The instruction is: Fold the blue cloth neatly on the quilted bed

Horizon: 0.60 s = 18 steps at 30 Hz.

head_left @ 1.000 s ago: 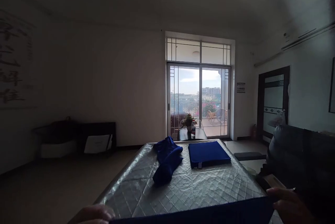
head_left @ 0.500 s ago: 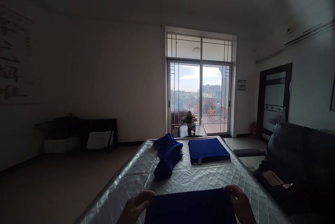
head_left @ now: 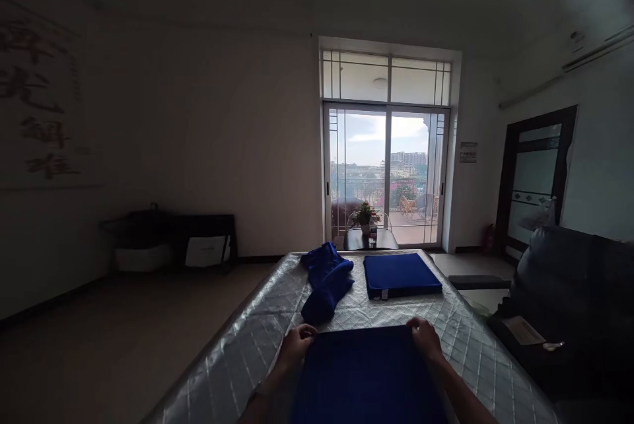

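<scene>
The left hand (head_left: 296,343) is pinching the far left corner of a dark blue cloth (head_left: 366,374), fingers curled shut over its edge, and the right hand (head_left: 424,338) is gripping the far right corner the same way. The cloth is lying flat on the quilted silver surface (head_left: 238,371), running from the hands back toward the person and out of the bottom of the view. Its far edge is sitting just short of a crumpled blue cloth (head_left: 325,282), whose near end is lying close to the left hand. A folded blue cloth (head_left: 401,275) is resting squarely further back on the right, well apart from the right hand. Bare quilted cover is showing on both sides of the spread cloth, more of it to the left, where the surface's edge is dropping off to open floor. A dark sofa (head_left: 569,305) is standing close along the right edge.

Compared with half a second earlier, both hands are reaching further out across the surface, and the cloth's far edge is lying nearer the crumpled one, with both forearms now showing
</scene>
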{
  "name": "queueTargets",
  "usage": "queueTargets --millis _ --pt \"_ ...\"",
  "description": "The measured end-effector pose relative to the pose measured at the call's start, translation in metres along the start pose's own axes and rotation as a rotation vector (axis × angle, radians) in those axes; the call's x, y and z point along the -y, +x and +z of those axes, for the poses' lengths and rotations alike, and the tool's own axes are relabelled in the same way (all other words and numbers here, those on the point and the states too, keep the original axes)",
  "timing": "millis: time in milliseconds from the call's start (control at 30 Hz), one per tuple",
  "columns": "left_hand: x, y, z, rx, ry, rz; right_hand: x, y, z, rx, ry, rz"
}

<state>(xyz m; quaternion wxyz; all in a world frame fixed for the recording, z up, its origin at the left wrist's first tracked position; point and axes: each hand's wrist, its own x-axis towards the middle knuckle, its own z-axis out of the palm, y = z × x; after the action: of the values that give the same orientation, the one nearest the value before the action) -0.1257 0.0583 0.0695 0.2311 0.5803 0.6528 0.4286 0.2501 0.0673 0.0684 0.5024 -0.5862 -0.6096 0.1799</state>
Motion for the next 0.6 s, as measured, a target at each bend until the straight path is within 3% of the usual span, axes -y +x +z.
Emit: queueTargets --millis 233,400,600 --pt "0.019 0.012 0.02 0.02 0.026 0.059 -0.024 0.001 0.014 -0.067 -0.155 -0.01" --pt "0.023 0.013 0.02 0.065 0.112 0.048 -0.029 0.002 0.018 -0.011 -0.338 -0.001" --pt "0.01 0.013 0.017 0.125 0.35 -0.02 -0.018 0.006 0.027 0.086 -0.524 -0.023"
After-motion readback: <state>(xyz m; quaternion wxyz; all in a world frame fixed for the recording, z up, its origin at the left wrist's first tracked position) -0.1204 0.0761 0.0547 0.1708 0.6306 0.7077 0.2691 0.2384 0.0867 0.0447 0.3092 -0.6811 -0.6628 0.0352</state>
